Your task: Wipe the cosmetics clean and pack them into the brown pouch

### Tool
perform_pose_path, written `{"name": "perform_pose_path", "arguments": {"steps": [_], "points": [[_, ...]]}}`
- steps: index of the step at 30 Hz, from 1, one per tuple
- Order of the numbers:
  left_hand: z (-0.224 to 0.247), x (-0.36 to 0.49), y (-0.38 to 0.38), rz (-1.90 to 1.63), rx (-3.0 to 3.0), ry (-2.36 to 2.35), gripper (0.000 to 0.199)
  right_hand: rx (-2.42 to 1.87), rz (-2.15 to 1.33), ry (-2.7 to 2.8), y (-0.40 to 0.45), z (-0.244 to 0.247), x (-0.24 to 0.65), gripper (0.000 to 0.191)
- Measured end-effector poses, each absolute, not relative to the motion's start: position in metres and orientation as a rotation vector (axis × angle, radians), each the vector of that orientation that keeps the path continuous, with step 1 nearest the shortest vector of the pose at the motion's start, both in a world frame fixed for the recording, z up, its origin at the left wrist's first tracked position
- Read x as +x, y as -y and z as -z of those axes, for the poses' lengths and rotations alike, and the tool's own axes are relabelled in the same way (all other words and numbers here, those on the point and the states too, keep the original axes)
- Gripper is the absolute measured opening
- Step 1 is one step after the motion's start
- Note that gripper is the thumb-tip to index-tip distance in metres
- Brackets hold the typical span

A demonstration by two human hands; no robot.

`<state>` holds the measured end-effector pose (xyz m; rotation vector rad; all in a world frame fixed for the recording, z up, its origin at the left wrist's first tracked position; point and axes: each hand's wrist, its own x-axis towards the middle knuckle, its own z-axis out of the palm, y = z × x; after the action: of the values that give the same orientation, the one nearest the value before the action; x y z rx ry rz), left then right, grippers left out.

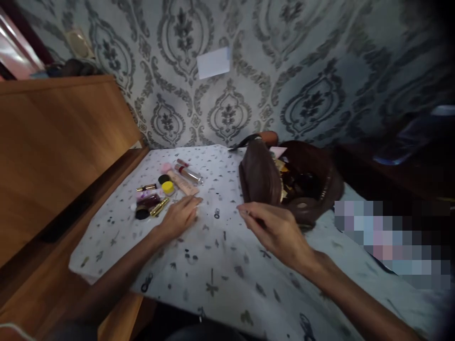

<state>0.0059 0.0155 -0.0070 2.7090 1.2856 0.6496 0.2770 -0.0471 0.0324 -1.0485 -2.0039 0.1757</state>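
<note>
My left hand [180, 217] is low over the patterned white cloth [213, 255], its fingers curled together. A pale bit shows at its fingertips, too small to name. Just beyond it lie a beige squeeze tube [183, 183], a small jar with a yellow lid [168, 187] and a gold tube [159, 207]. My right hand [275, 227] has thumb and forefinger pinched in front of the brown handbag [261, 173]; whatever they hold is hardly visible. The handbag stands unzipped, with a pink paper corner [277, 151] and dark, unclear contents showing inside.
More cosmetics lie at the left: a clear tube [188, 174], a dark bottle [148, 201] and a small black-and-gold tube [146, 187]. A wooden panel [67, 156] borders the cloth on the left. Patterned wallpaper [227, 113] rises behind. A blurred-out patch covers something at right.
</note>
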Motion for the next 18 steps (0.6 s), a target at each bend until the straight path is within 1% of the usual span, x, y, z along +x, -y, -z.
{"name": "perform_pose_path", "arguments": {"steps": [2, 4, 7, 8, 11, 15, 18], "points": [[0.006, -0.033, -0.019, -0.696, 2.681, -1.501, 0.036, -1.029, -0.275, 2.062, 0.044, -0.016, 0.256, 0.022], [0.002, -0.074, -0.026, -0.828, 2.59, -1.72, 0.037, -1.034, -0.373, 2.088, 0.043, -0.005, 0.236, 0.023], [-0.003, -0.129, -0.039, -0.945, 2.41, -1.947, 0.039, -1.067, -0.533, 2.094, 0.043, 0.003, 0.208, 0.023], [-0.004, -0.142, -0.042, -0.893, 2.391, -1.974, 0.04, -1.076, -0.593, 2.089, 0.043, 0.003, 0.198, 0.022], [-0.003, -0.16, -0.048, -0.587, 2.427, -1.958, 0.041, -1.095, -0.773, 2.049, 0.041, 0.004, 0.172, 0.022], [-0.006, -0.148, -0.05, -0.19, 2.477, -1.933, 0.042, -1.102, -0.933, 1.959, 0.037, 0.012, 0.146, 0.022], [-0.014, -0.137, -0.054, -0.005, 2.455, -1.903, 0.035, -1.098, -0.995, 1.922, 0.038, 0.026, 0.136, 0.022]]}}
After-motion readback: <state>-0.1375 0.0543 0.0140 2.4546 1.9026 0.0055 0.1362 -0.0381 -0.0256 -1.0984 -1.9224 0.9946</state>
